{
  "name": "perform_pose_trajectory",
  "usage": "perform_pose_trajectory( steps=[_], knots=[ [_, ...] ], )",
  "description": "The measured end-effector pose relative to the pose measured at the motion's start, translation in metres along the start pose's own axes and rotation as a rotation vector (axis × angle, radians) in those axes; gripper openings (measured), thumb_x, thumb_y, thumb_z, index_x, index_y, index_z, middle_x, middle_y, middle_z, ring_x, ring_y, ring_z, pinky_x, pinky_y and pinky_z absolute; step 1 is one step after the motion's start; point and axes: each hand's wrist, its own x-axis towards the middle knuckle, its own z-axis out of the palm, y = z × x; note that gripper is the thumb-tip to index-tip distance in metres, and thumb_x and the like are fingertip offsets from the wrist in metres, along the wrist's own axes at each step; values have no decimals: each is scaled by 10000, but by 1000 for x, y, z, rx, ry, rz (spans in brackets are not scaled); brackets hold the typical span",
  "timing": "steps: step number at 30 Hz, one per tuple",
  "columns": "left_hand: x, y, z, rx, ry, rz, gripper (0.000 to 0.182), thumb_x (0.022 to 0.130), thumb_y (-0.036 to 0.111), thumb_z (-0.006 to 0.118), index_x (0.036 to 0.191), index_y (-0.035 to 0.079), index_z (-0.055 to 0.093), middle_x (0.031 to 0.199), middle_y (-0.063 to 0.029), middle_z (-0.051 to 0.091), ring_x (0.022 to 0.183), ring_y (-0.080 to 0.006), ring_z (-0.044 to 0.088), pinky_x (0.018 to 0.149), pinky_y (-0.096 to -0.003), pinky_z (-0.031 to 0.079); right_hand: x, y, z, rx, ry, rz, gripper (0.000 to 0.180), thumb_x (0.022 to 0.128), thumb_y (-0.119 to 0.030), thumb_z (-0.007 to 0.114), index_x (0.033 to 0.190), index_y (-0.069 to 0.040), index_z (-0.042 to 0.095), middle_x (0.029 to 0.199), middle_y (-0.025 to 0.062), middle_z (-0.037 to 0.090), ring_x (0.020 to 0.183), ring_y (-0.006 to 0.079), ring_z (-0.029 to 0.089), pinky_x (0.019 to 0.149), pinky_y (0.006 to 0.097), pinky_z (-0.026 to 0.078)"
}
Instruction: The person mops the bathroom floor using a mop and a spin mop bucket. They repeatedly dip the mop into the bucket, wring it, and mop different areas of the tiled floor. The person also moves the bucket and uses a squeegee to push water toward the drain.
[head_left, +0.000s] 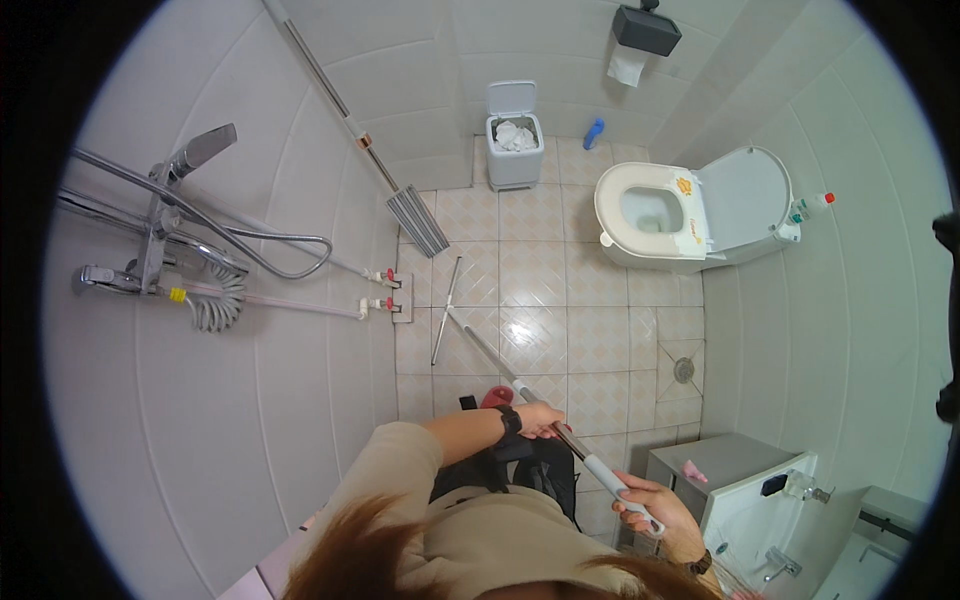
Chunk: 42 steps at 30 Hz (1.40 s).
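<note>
A long-handled floor squeegee (491, 352) slants across the view, its narrow blade (448, 311) on the tiled floor near the left wall. My left hand (540, 420) grips the metal part of its pole, below a dark wrist strap. Around the white grip at the pole's upper end, my right hand (649, 506) is closed, with a dark band on that wrist. Beyond the blade, a flat mop with a grey striped head (418, 221) leans against the left wall. Part of a red slipper (496, 397) shows near my left hand.
A toilet (652, 210) with raised lid stands at the right. An open bin (514, 161) holds white paper, near a blue object (593, 133). A floor drain (683, 370) lies right. A washbasin cabinet (720, 457) is lower right; shower fittings (157, 225) and pipes line the left wall.
</note>
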Motion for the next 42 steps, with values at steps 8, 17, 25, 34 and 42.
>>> perform_pose_trajectory(
  steps=[8,17,25,34,42],
  knots=[
    [24,-10,49,-129,126,43,297,852,312,498,770,39,582,638,-45,574,411,-88,459,357,-216,341,-1,19,-49,-55,-18,-5,536,863,-23,463,1365,-128,308,747,97,506,468,90,374,366,200,289],
    [129,31,239,-218,-50,249,283,807,217,535,799,-63,575,651,-121,596,424,-121,511,350,-239,424,-128,-11,-180,23,279,7,503,847,-5,482,1327,-107,375,758,159,501,459,110,359,355,195,266],
    [181,86,379,-162,-209,310,295,816,252,533,731,-20,610,598,-70,577,425,-116,503,367,-232,394,-213,-16,-268,-86,531,-60,480,853,-19,458,1322,-86,374,767,176,506,471,106,363,384,192,271],
    [229,119,454,-190,-314,445,358,822,273,539,768,-76,600,647,-127,608,479,-159,566,377,-260,453,-238,-5,-282,-334,657,-42,458,862,-102,455,1310,-121,365,680,21,496,407,51,374,301,146,255],
    [141,64,371,-282,-296,459,349,879,255,500,796,-73,585,624,-108,562,437,-146,472,376,-267,390,-216,31,-196,-480,534,-127,581,851,-90,473,1382,-73,237,719,49,537,410,67,399,307,160,266]
  ],
)
